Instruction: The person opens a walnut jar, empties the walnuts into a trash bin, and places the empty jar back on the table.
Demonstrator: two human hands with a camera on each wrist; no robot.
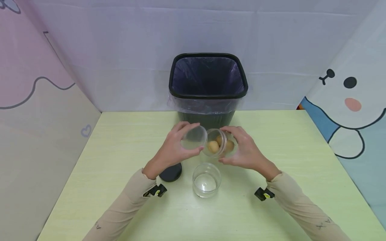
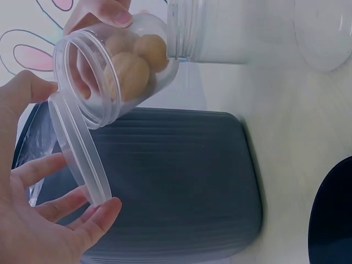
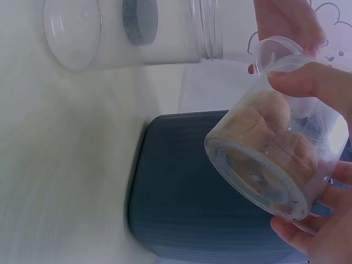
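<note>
My left hand (image 1: 175, 144) holds a translucent plastic lid (image 1: 193, 138) by its edge, between thumb and fingers. My right hand (image 1: 248, 152) grips a clear plastic jar (image 3: 236, 148), tilted with its mouth toward the left hand. Several round, tan walnuts (image 2: 130, 74) lie inside that jar. In the left wrist view the lid's upper edge is at the jar's rim; whether it touches is hard to tell. A second clear jar (image 1: 206, 180) stands upright and uncovered on the table below both hands. By the left wrist lies a black round lid (image 1: 171, 173), partly hidden by the arm.
A dark bin (image 1: 208, 118) with a black rim and a clear plastic liner stands at the table's back edge, just beyond the hands. Pale fabric (image 1: 126, 60) hangs behind the light yellow-green table (image 1: 301, 160), with printed cartoon panels at both sides.
</note>
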